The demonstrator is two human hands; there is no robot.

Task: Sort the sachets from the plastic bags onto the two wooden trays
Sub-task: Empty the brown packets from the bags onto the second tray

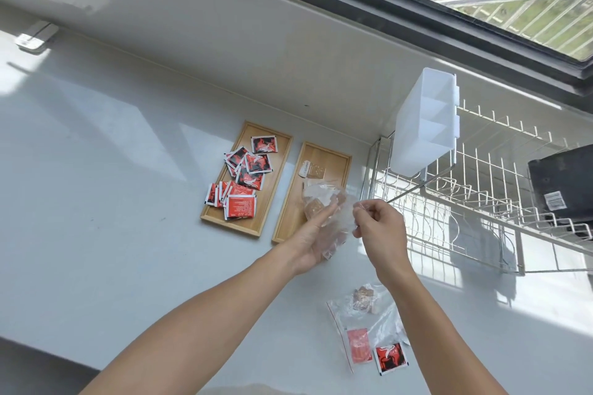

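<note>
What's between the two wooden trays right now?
Nothing. In the head view, only a narrow strip of bare white counter separates the left tray with red sachets from the right tray.

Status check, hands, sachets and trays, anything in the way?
Both hands, left and right, hold a clear bag over right tray. Red sachets on left tray. Nothing blocking.

Matt wooden trays, glossy foil sachets, crinkled clear plastic bag

Red-black-white sachets on pale wood tray; brown sachet (white end).
</note>
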